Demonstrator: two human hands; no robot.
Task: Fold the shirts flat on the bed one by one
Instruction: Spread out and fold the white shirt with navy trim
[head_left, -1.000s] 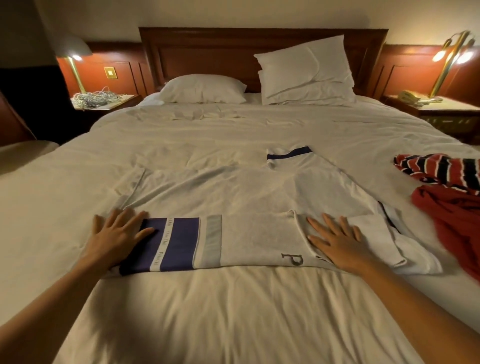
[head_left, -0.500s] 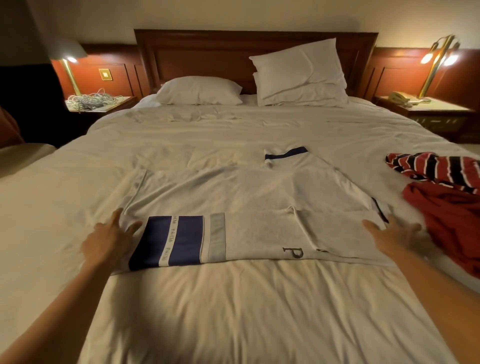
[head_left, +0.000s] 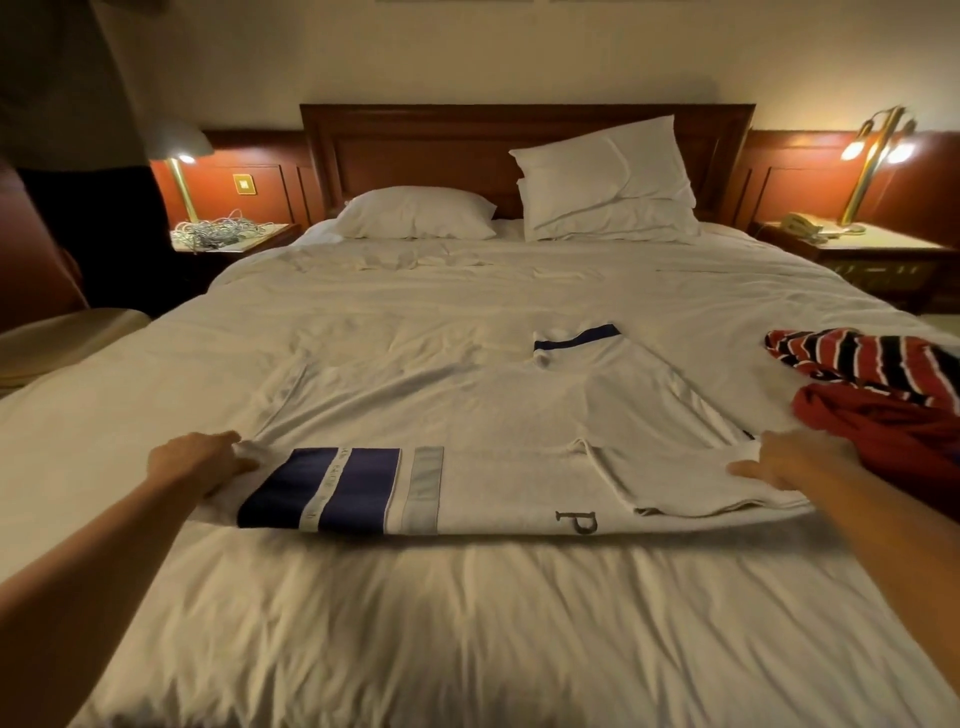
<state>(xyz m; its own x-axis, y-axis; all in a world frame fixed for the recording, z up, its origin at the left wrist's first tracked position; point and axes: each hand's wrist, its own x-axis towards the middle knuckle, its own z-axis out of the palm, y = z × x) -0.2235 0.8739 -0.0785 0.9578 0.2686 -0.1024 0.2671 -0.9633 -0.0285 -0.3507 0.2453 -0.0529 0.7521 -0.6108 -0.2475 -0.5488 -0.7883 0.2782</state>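
Both bare forearms reach forward from the lower corners, set wide apart, backs of the hands upward. Left hand (head_left: 200, 460): fingers curled, pinching a bunched corner at the left end of the shirt (head_left: 519, 483). Right hand (head_left: 795, 460): thumb stretched along the top of the shirt's right end, fingers tucked out of sight, holding it.

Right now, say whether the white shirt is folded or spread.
Partly folded: the white shirt has its near strip doubled over, its far part spread flat. Left hand and right hand hold the strip's ends.
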